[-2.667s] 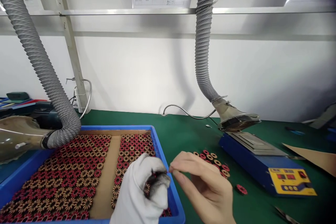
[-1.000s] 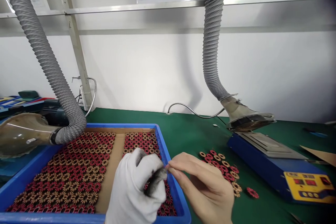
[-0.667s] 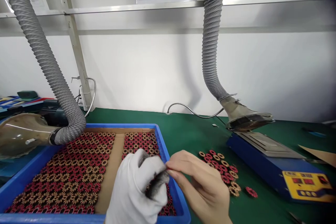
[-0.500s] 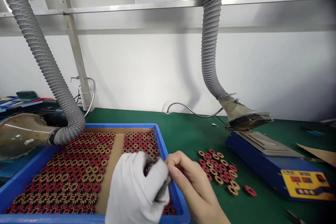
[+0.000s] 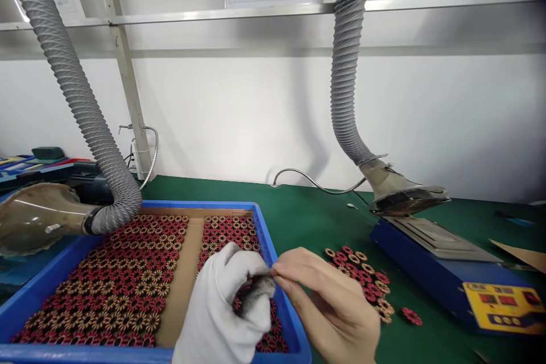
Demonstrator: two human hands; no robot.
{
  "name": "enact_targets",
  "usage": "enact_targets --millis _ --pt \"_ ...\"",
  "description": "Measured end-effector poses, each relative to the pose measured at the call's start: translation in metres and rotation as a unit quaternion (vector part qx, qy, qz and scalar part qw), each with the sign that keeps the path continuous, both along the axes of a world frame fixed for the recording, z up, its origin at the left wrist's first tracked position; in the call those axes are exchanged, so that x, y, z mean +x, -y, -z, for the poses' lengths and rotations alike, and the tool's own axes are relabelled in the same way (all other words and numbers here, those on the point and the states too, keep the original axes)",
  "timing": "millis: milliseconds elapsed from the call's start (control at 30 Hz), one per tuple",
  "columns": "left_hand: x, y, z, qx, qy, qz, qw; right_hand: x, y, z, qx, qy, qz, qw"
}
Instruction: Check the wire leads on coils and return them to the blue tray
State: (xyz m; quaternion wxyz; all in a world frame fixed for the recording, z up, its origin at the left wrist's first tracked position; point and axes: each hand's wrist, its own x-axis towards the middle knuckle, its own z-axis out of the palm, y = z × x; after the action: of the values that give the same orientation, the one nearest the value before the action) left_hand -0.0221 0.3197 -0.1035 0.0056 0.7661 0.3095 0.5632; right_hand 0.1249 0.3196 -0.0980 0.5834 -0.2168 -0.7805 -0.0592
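Note:
My left hand [image 5: 230,307], in a white glove with grey-stained fingertips, is curled closed around red ring-shaped parts partly hidden in its fingers. Its fingertips meet those of my bare right hand [image 5: 328,301], whose thumb and forefinger pinch something too small to make out at the glove's edge. Both hands are over the right side of a blue tray [image 5: 267,233]. Rows of red and tan toothed rings [image 5: 128,290] lie in the tray on brown cardboard [image 5: 183,278]. A loose pile of such rings [image 5: 362,273] lies on the green table, partly behind my right hand.
A blue device [image 5: 443,273] with a flat metal plate and yellow panel stands at the right, beneath a grey hose nozzle [image 5: 405,196]. Another hose nozzle [image 5: 46,219] hangs over the tray's left side. A single red ring [image 5: 412,315] lies near the device.
My right hand has turned, so more of its back and curled fingers show, and it now covers part of the pile. The gloved fingers have shifted slightly. The whole view has moved a little.

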Motion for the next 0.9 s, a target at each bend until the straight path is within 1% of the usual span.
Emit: enact_targets --millis 100,200,267,300,333,367,400,433,467,500,533,567,600,633,667,700,733,767,800,833,900 --pt "0.001 0.000 -0.001 -0.010 -0.002 0.028 1.000 0.003 -0.003 0.000 -0.001 0.020 -0.002 1.000" --pt "0.003 0.000 -0.003 -0.007 -0.001 0.036 0.999 0.008 -0.003 -0.001 0.011 0.035 -0.003 0.999" --pt "0.005 0.002 -0.003 0.030 -0.011 0.001 0.999 0.009 -0.001 0.000 0.030 0.045 0.011 0.998" --pt "0.005 0.002 -0.003 0.048 -0.028 -0.026 0.998 0.009 0.000 0.001 0.031 0.047 0.015 0.998" --pt "0.005 0.003 -0.002 0.064 -0.050 -0.056 0.995 0.009 0.002 0.002 0.006 0.039 0.018 0.999" --pt "0.005 0.003 -0.001 0.078 -0.074 -0.087 0.990 0.008 0.004 0.003 -0.060 0.020 0.012 0.998" --pt "0.004 0.004 0.000 0.094 -0.092 -0.108 0.985 0.007 0.006 0.005 -0.172 -0.010 -0.020 0.985" --pt "0.004 0.004 0.001 0.113 -0.105 -0.116 0.981 0.006 0.007 0.006 -0.313 -0.048 -0.081 0.945" --pt "0.003 0.004 0.002 0.124 -0.113 -0.119 0.979 0.005 0.007 0.007 -0.455 -0.090 -0.162 0.871" --pt "0.003 0.004 0.002 0.128 -0.116 -0.120 0.978 0.005 0.007 0.008 -0.563 -0.129 -0.243 0.779" --pt "0.002 0.004 0.002 0.120 -0.114 -0.115 0.980 0.005 0.006 0.009 -0.611 -0.160 -0.312 0.710" --pt "0.002 0.005 0.002 0.102 -0.107 -0.108 0.983 0.005 0.005 0.009 -0.602 -0.178 -0.347 0.696" --pt "0.001 0.005 0.000 0.080 -0.095 -0.098 0.987 0.006 0.004 0.008 -0.551 -0.184 -0.335 0.742" --pt "0.001 0.005 -0.001 0.059 -0.074 -0.083 0.992 0.006 0.004 0.007 -0.463 -0.170 -0.278 0.824" --pt "0.001 0.005 -0.002 0.047 -0.047 -0.061 0.996 0.006 0.003 0.006 -0.352 -0.139 -0.200 0.904" --pt "0.002 0.005 -0.003 0.041 -0.021 -0.036 0.998 0.006 0.003 0.004 -0.242 -0.099 -0.120 0.958" --pt "0.002 0.004 -0.003 0.034 0.002 -0.012 0.999 0.005 0.002 0.003 -0.153 -0.061 -0.059 0.985" --pt "0.003 0.003 -0.003 0.025 0.018 0.009 0.999 0.005 0.002 0.002 -0.095 -0.033 -0.025 0.995" --pt "0.003 0.003 -0.002 0.013 0.027 0.027 0.999 0.004 0.002 0.001 -0.058 -0.017 -0.014 0.998" --pt "0.004 0.002 -0.001 0.002 0.033 0.037 0.999 0.004 0.001 0.000 -0.037 -0.010 -0.016 0.999" --pt "0.005 0.001 0.001 -0.007 0.033 0.042 0.999 0.005 -0.001 -0.001 -0.014 -0.002 -0.024 1.000"
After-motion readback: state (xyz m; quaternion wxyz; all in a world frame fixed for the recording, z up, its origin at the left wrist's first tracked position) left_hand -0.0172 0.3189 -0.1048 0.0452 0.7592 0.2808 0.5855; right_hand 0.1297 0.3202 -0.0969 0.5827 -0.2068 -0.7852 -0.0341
